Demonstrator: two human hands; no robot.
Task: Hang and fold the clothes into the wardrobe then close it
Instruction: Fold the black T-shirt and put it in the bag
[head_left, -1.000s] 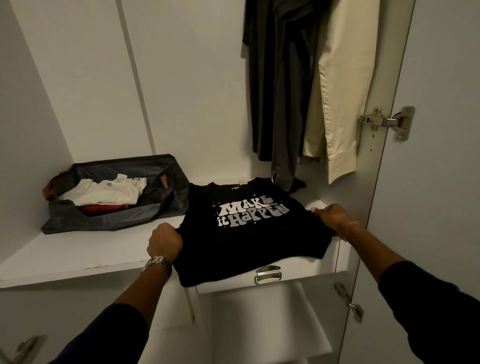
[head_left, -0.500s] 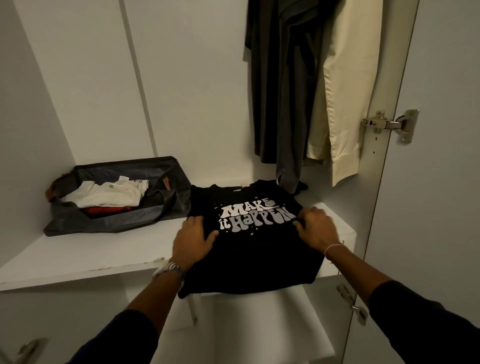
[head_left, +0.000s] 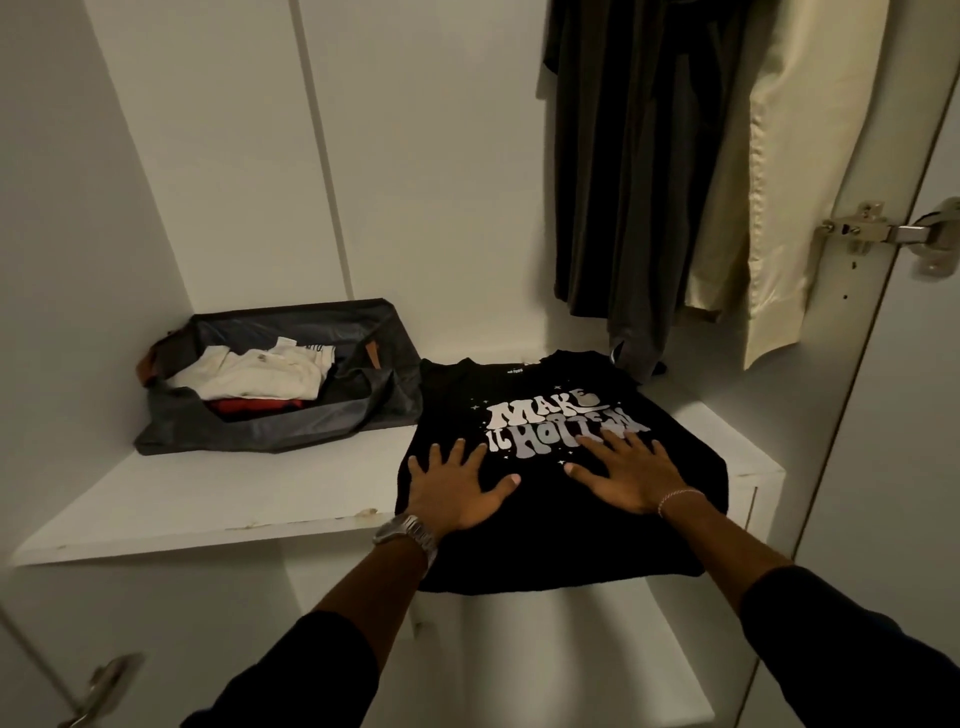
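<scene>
- Head view is given down into an open wardrobe (head_left: 426, 156), where a black T-shirt (head_left: 561, 519) printed with pale lettering is laid flat on a white shelf (head_left: 208, 499).
- The left hand (head_left: 457, 493) is pressed palm-down on the shirt's near left part, its grip apart, fingers spread and straight, nothing clasped.
- The right hand (head_left: 631, 475) is pressed flat just right of the left hand, its grip likewise apart, with the fingertips laid over the lower line of the lettering.
- A gap of bare black cloth is seen between the two thumbs; the hands are not touching.
- The shirt's collar is turned away from the hands, toward the back wall, and its hem is draped over the shelf's front edge, below the wrists.
- A watch (head_left: 408, 532) is worn on the left wrist and a thin bracelet (head_left: 680, 498) on the right; both forearms are covered by dark sleeves further back.
- Left of the left hand and beyond it, a dark bag (head_left: 291, 415) is set on the same shelf, touching the shirt's far left corner, with folded white and red clothes inside.
- Beyond the right hand, dark garments (head_left: 634, 156) and a cream garment (head_left: 795, 171) are hung, one dark hem reaching down to the shirt's collar.
- Right of the right hand, a metal hinge (head_left: 878, 234) is fixed where the open door (head_left: 893, 467) meets the side panel.
</scene>
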